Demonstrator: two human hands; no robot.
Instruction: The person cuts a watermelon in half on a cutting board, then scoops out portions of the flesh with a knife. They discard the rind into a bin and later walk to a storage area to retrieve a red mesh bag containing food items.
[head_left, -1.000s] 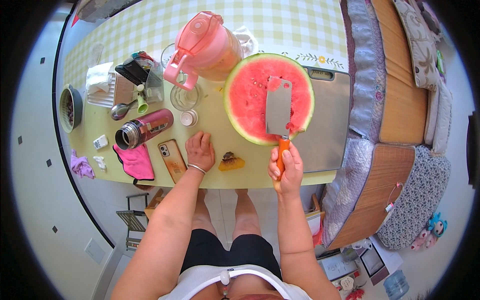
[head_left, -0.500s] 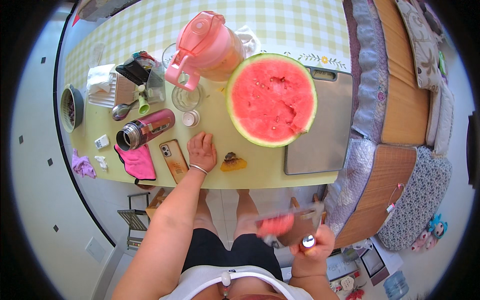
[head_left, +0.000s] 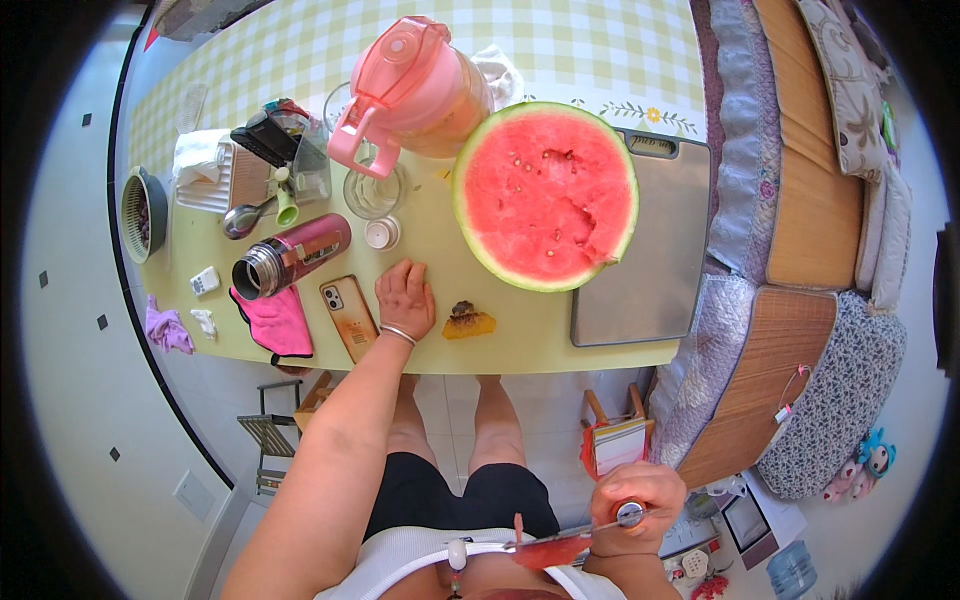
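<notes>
My right hand (head_left: 635, 495) is closed round the handle of a knife (head_left: 583, 534), held in front of my chest at the lower edge. A red piece of watermelon (head_left: 550, 553) hangs at the blade, which shows nearly edge-on. My left hand (head_left: 405, 298) rests on the table, holding nothing, its fingers loosely apart and slightly bent. It lies between a phone in a tan case (head_left: 349, 310) and a brown and yellow scrap (head_left: 468, 322). Farther right, a cut watermelon half (head_left: 545, 200) faces up with gouges in its red flesh, overlapping the grey cutting board (head_left: 640, 270).
A pink-lidded pitcher (head_left: 410, 90) stands behind the melon, by a glass (head_left: 376, 190) and a white cap (head_left: 381, 233). An uncapped purple flask (head_left: 300, 255) lies left, near a pink cloth (head_left: 273, 322). A stool (head_left: 618, 440) stands below the table's front edge.
My right hand has drawn the knife and watermelon piece down toward my chest, and the blade has turned from broadside to nearly edge-on. My left hand stays in place.
</notes>
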